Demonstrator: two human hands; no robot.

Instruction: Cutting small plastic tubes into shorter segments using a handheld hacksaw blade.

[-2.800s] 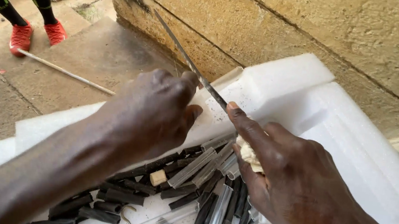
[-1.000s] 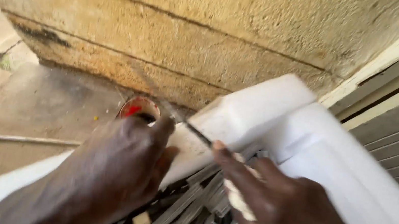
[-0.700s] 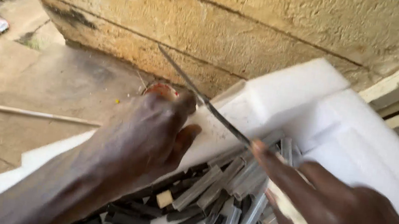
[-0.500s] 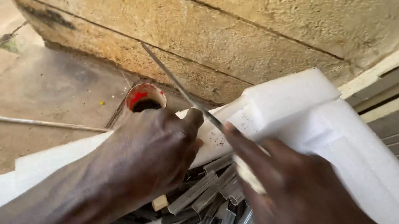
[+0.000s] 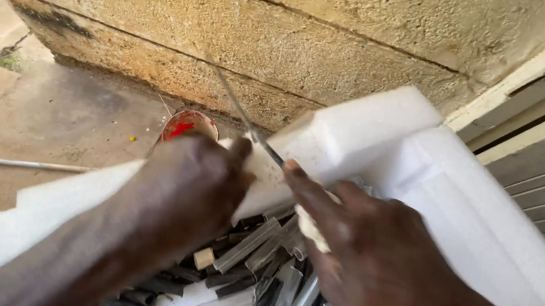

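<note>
1. Two hands on one thin metal blade [image 5: 248, 125], which sticks up and away from the white foam box [image 5: 425, 166] toward the stone wall [image 5: 289, 29]. The left hand [image 5: 188, 184] has fingers curled shut around its lower end; the right hand [image 5: 358, 248] pinches it with thumb and forefinger and also tucks a pale stick [image 5: 310, 227] in the palm.
2. What's just changed: half a second ago the right forefinger lay further along the blade, now it's pulled back to a tight pinch beside the left thumb. Looks to me like a re-grip, not a release.
3. Below the hands, the pile of dark and grey strips [image 5: 264, 271] sits in the box as before.
4. Versus the earliest frame: the view has swung, so the red shoes are gone and a red-smeared bowl [image 5: 188, 124] shows behind the left hand.
</note>
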